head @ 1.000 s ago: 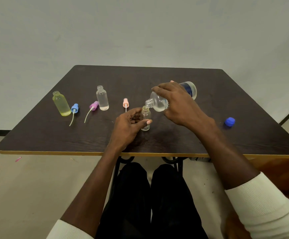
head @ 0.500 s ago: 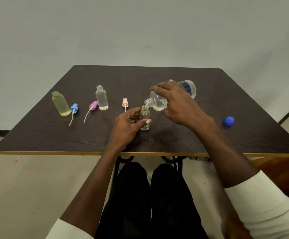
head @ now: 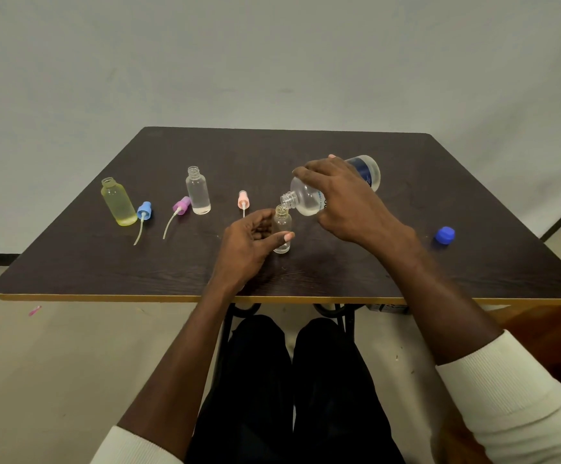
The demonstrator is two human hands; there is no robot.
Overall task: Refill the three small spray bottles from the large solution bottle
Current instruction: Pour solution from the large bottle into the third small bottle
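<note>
My right hand grips the large clear solution bottle, tilted on its side with its open mouth just over the neck of a small clear spray bottle. That small bottle stands upright mid-table, held between thumb and fingers of my left hand. Further left stand a second small clear bottle and a yellow bottle, both uncapped and upright.
Three spray tops lie on the dark table: blue, purple and pink. The large bottle's blue cap lies at the right. The table's front edge runs just above my knees.
Nearly nothing has moved; the large bottle stays tilted over the small one, its mouth a little closer to the small bottle's neck.
</note>
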